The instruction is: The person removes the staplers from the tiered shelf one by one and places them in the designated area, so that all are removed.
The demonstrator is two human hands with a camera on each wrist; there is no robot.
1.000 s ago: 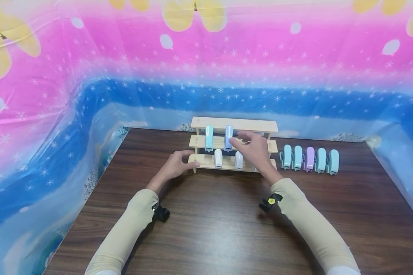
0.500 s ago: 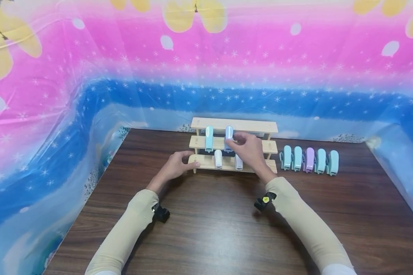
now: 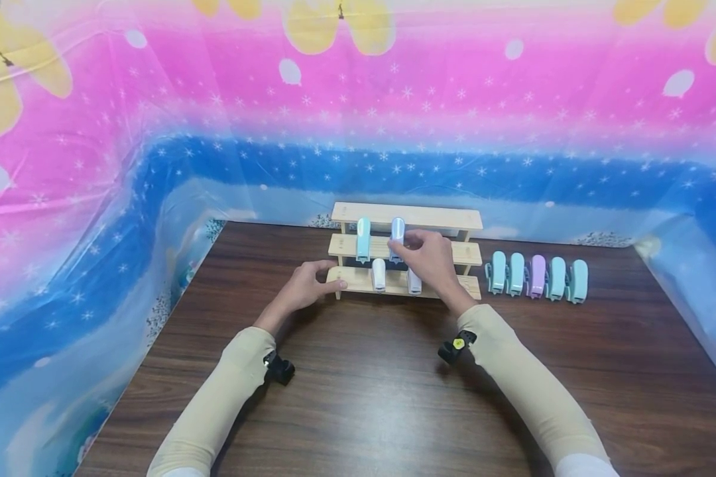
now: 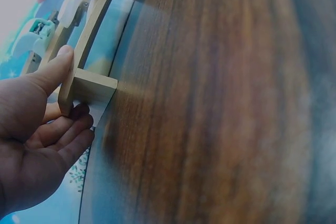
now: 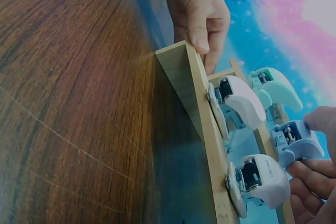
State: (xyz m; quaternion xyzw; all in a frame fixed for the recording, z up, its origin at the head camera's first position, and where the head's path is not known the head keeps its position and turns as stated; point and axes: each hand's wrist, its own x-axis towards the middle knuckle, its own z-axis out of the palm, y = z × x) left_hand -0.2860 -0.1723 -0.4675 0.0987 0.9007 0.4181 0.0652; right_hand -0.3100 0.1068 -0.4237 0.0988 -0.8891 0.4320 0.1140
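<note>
A three-tier wooden display rack (image 3: 406, 214) stands at the back of the table. My left hand (image 3: 303, 287) grips its lower left end, thumb on top and fingers beneath, as the left wrist view shows. My right hand (image 3: 432, 260) pinches a periwinkle-blue hole punch (image 5: 296, 142) on the middle shelf between thumb and fingers. To its left on that shelf sits a mint hole punch (image 3: 363, 240). Two white hole punches, one left (image 3: 378, 275) and one right (image 3: 414, 281), sit on the bottom shelf; my right hand partly covers the right one.
Right of the rack, several hole punches stand in a row on the brown wooden table (image 3: 358, 397): mint ones (image 3: 497, 272) and a purple one (image 3: 536, 276). A patterned cloth (image 3: 358, 119) hangs behind the table and along its sides.
My right hand has shifted slightly left and closer round the blue hole punch, now covering the far right of the bottom shelf. My left hand stays on the rack.
</note>
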